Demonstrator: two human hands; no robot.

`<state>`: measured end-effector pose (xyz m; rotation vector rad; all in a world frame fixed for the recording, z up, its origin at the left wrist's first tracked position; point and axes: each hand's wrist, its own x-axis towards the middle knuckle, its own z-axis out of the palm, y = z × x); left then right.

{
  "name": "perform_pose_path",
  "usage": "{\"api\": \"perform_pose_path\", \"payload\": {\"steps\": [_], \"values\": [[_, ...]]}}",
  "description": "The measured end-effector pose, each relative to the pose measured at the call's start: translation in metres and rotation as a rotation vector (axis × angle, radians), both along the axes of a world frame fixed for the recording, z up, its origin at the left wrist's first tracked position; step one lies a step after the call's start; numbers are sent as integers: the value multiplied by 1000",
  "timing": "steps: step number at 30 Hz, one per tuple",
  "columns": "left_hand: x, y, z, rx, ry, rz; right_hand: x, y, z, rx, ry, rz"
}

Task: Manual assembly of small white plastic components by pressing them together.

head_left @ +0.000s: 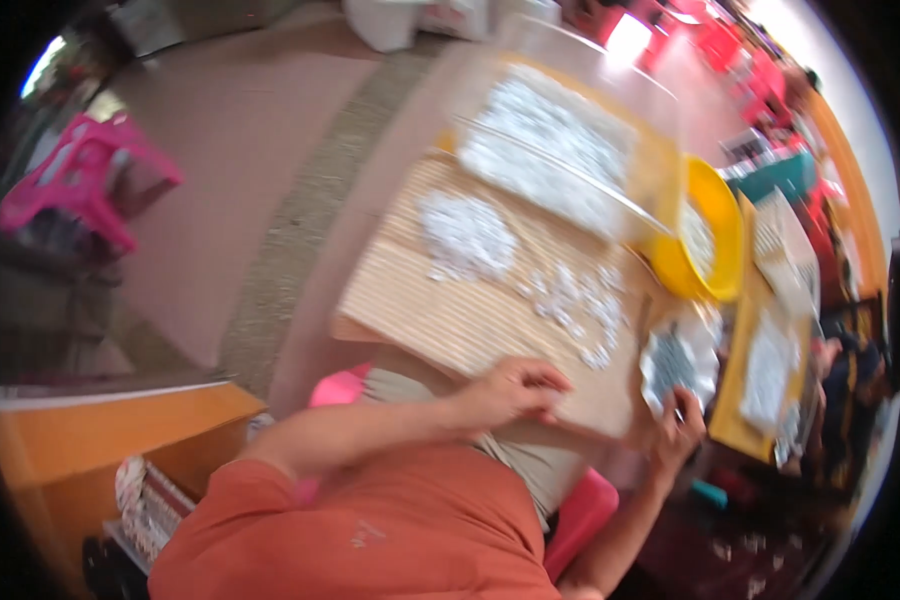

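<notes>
My left hand (520, 393) is at the near edge of a ribbed tan board (440, 315), its fingers curled together; blur hides whatever small thing may be in them. On the right, my right hand (678, 428) is at the near rim of a white scalloped dish (707, 372), thumb and fingers pinched. Small grey pieces (674, 358) fill the middle of that dish. A heap of small white pieces (467, 235) lies on the board's left part. Several more white pieces (570, 298) are scattered toward its right side.
Beyond the board stands a clear plastic bin (660, 120) with white pieces inside. A yellow basin (727, 235) is right of it. Farther right, a white basket (785, 255) and a bag of white pieces (767, 375) rest on a wooden surface. A pink stool (95, 180) stands at left.
</notes>
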<state>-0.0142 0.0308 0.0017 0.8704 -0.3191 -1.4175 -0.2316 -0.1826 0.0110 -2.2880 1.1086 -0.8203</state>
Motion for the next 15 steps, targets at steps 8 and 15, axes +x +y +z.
{"api": "perform_pose_path", "payload": {"steps": [8, 15], "values": [[-16, -8, -18, -116, -164, 0, -20, -9, -11, 120, -152, 75], [-18, -9, -15, -200, -311, -2, 47, 70, 48, 440, -130, 351]]}}
